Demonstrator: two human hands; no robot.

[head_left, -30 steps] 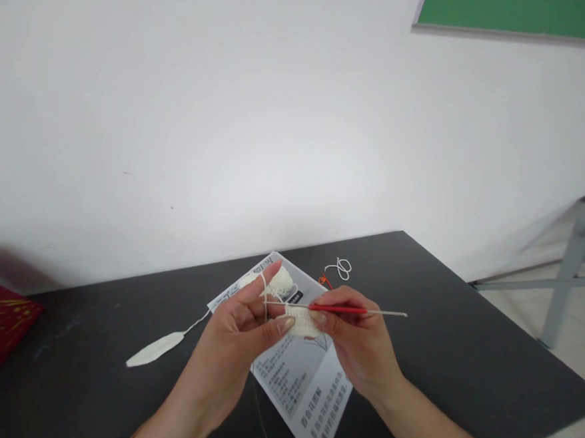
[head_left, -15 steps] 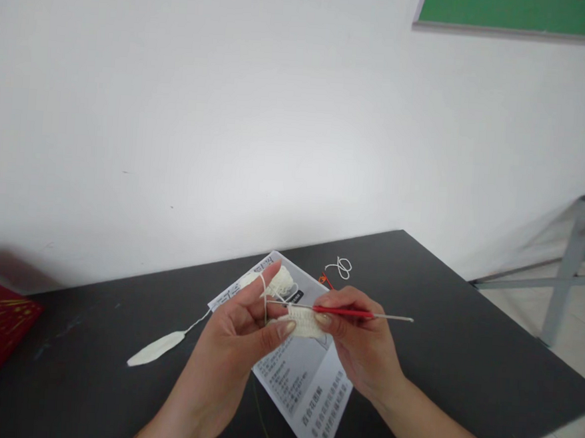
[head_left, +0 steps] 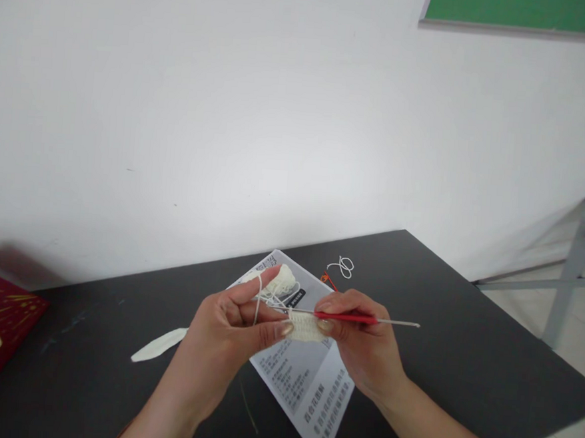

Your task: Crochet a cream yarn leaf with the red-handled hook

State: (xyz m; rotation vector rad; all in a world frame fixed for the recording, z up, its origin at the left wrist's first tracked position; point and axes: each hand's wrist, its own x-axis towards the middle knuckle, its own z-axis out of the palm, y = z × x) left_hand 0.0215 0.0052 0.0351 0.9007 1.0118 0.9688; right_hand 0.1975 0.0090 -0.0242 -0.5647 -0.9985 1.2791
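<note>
Evidently, the cream crocheted piece (head_left: 307,327) is held above the paper (head_left: 310,400), in from the table's (head_left: 439,336) far edge. It looks light, soft and stretchy, probably best pinched along its body, below the top stitches. The left hand (head_left: 232,331) pinches its left end, yarn (head_left: 259,297) over the raised forefinger; the right hand (head_left: 361,340) closes around the red-handled hook (head_left: 349,318), its thumb at the piece's right end.
</note>
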